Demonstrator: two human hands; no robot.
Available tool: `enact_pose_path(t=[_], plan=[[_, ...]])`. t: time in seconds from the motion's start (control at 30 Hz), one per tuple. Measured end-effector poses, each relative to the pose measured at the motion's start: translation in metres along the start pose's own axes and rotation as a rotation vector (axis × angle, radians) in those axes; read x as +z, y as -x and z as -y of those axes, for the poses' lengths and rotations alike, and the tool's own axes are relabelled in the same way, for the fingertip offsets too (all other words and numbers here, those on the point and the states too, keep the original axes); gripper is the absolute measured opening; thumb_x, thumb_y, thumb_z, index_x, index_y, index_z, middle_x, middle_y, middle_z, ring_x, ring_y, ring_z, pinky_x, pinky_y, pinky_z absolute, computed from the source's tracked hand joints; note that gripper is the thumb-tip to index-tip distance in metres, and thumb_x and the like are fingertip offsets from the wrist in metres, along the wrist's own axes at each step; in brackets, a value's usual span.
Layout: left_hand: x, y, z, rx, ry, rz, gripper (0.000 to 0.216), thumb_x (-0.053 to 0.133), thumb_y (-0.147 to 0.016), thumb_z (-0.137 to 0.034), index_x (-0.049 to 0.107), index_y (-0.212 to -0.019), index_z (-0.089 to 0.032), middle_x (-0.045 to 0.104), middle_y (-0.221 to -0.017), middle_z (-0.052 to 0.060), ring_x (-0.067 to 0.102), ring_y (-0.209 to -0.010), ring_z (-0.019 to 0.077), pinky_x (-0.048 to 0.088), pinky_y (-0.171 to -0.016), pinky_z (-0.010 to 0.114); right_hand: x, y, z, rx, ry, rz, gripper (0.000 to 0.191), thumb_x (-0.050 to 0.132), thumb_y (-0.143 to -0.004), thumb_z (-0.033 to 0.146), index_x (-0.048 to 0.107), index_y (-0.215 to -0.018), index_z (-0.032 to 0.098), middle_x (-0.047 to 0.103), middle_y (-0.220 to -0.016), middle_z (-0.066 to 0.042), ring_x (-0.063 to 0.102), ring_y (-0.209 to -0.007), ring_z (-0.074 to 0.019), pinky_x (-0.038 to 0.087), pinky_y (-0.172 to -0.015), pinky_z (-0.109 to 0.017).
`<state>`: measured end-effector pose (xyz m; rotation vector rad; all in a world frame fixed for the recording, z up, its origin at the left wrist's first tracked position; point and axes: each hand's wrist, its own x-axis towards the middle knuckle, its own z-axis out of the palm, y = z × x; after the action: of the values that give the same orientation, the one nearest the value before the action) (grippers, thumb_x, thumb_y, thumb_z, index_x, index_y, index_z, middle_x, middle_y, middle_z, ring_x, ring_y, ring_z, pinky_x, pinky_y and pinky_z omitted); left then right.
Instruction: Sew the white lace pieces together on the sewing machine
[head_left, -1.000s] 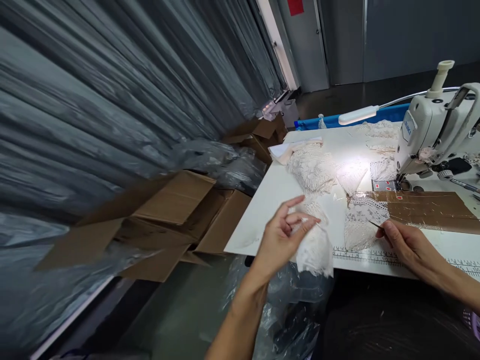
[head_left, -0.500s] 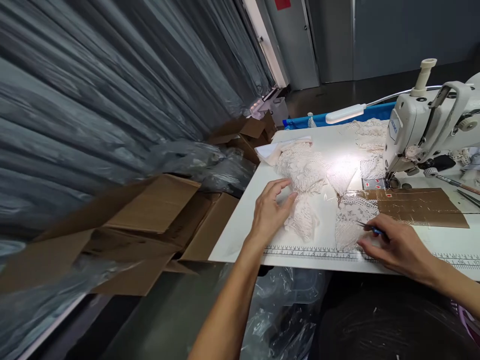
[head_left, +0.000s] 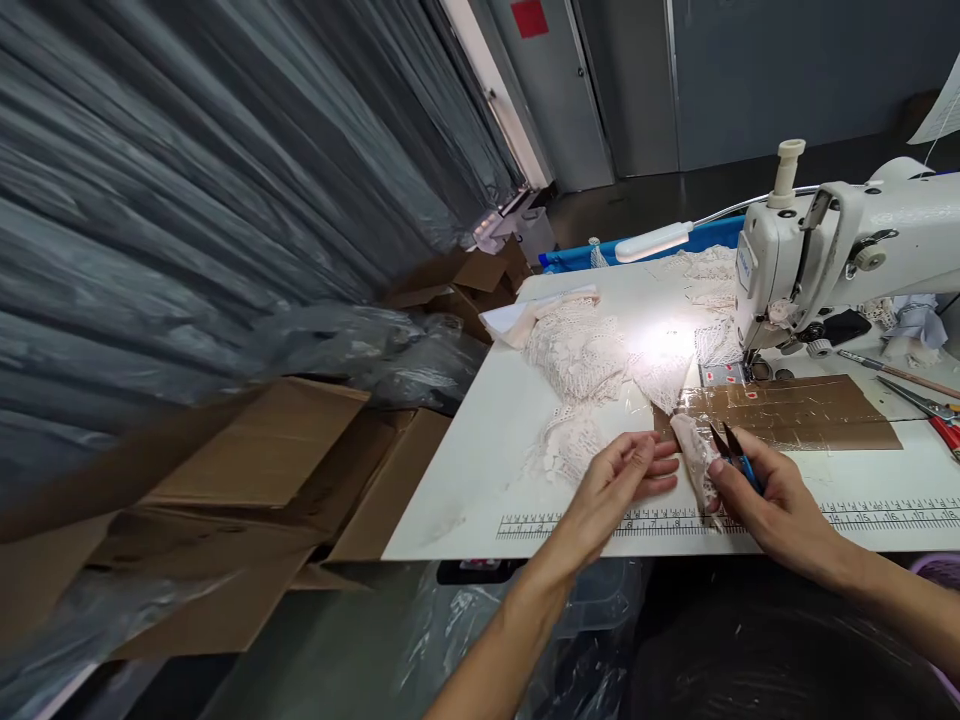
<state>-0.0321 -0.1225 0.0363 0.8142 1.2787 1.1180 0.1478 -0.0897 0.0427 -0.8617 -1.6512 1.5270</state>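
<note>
Blue-handled thread snips [head_left: 736, 458] are gripped in my right hand [head_left: 780, 500], blades pointing up and left. The thumb and fingers of that hand also meet the edge of a small white lace piece [head_left: 697, 460], which is partly lifted and folded. Just left of it, my left hand [head_left: 619, 490] is open, its fingers stretched toward the lace without visibly gripping anything. More cream lace [head_left: 577, 350] lies bunched beyond my left hand, with a smaller lace bit [head_left: 571, 440] nearer. Another lace triangle [head_left: 664, 380] rests on the lit part of the table.
A white sewing machine [head_left: 780, 250] stands at the right, its lamp [head_left: 652, 243] shining on the table. Brown taped card [head_left: 817, 410] lies before it. Red-handled scissors [head_left: 941, 430] sit far right. A printed ruler [head_left: 862, 515] runs along the front edge; open cardboard boxes [head_left: 255, 440] are at left.
My left hand has moved right, from the bunched lace to beside the small piece. My right hand has lifted and folded that piece's edge, snips still in hand. The view has shifted right.
</note>
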Motion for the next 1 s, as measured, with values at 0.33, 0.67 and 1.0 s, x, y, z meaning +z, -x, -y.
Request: enact_pose_path(t=[0.33, 0.67, 1.0], plan=[[0.031, 0.007, 0.005, -0.252, 0.251, 0.172, 0.059, 0.083, -0.064, -0.058, 0.069, -0.096, -0.012, 0.069, -0.076, 0.006, 0.066, -0.071, 0.0175, 0.051, -0.064, 0.024, -0.013, 0.036, 0.013, 0.035, -0.264, 0.221, 0.036, 0.049, -0.095, 0.056, 0.043, -0.083, 0.022, 0.04, -0.057, 0.008, 0.034, -0.046, -0.007, 0.032, -0.044, -0.02], [0.001, 0.024, -0.002, 0.035, -0.411, 0.116, 0.037, 0.071, -0.077, -0.052, 0.07, -0.086, -0.017, 0.062, -0.072, 0.002, 0.048, -0.061, 0.0112, 0.035, -0.053, 0.021, -0.029, 0.006, -0.007, 0.159, 0.46, 0.27, 0.065, 0.017, -0.098, 0.066, 0.056, -0.076, 0.018, 0.049, -0.062, 0.0, 0.044, -0.057, -0.0139, 0.037, -0.058, -0.029], [-0.003, 0.027, 0.004, 0.002, -0.424, 0.084, 0.047, 0.065, -0.079, -0.059, 0.073, -0.088, -0.014, 0.049, -0.061, -0.002, 0.03, -0.053, 0.0083, 0.023, -0.048, 0.021, -0.003, -0.019, -0.004, 0.125, 0.647, 0.376, 0.042, 0.036, -0.101, 0.039, 0.06, -0.074, 0.017, 0.054, -0.061, -0.001, 0.044, -0.055, -0.012, 0.032, -0.056, -0.025]])
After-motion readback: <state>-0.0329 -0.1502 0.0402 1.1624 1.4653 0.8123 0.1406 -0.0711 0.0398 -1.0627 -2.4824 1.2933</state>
